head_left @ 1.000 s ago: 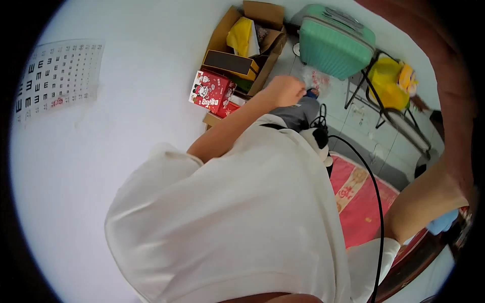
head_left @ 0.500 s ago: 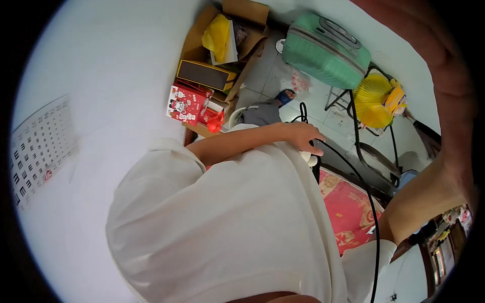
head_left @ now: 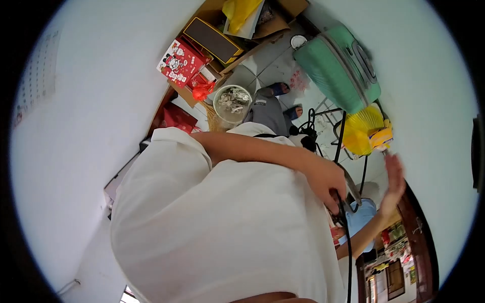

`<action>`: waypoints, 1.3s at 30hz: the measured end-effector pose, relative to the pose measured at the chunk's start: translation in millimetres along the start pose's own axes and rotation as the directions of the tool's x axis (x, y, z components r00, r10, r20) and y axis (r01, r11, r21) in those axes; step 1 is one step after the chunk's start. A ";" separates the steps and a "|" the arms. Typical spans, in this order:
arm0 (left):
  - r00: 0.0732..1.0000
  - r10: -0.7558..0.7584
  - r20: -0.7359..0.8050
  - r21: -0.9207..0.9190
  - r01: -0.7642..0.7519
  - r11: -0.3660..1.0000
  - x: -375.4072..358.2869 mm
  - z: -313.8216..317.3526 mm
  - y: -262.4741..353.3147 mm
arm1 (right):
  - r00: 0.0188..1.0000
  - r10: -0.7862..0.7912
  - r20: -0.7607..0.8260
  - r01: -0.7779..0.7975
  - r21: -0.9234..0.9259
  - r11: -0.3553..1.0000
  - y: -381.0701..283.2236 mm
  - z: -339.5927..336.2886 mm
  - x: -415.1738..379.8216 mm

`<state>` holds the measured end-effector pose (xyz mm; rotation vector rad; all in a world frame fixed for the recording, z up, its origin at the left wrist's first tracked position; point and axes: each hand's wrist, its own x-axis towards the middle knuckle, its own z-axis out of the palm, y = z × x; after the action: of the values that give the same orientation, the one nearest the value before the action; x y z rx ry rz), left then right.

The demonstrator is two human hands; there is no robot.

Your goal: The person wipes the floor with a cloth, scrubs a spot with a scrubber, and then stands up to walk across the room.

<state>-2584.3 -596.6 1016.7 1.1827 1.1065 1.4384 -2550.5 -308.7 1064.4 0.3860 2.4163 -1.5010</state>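
Note:
Reaching across the white shirt from the left, my left hand has its fingers curled round a black cable. The cable runs down from these fingers to the bottom of the view, and part of the grip is hidden. My right hand is raised at the right, slightly blurred, its fingers stretched out and holding nothing. It is nearest to a yellow bag-like item and a light blue object.
A green suitcase stands beyond a black-framed stand. At the upper left are a cardboard box, a red printed box and a bin holding rubbish. A doorway lies at the right. My slippered feet are on the tiled floor.
My right hand has dropped away from close to the camera. My left hand has moved right and down with the cable. The view has shifted, bringing the bin and both feet into sight.

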 end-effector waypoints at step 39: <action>0.969 0.209 -0.135 -0.279 -0.239 0.930 225.1 303.6 -11.2 | 0.782 -0.165 0.601 0.565 -0.572 0.595 348.9 -84.4 -184.0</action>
<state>-2304.3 -349.7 1076.6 1.0553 0.8060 1.7891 -2260.7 -98.6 878.3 -0.6678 2.4657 -0.4728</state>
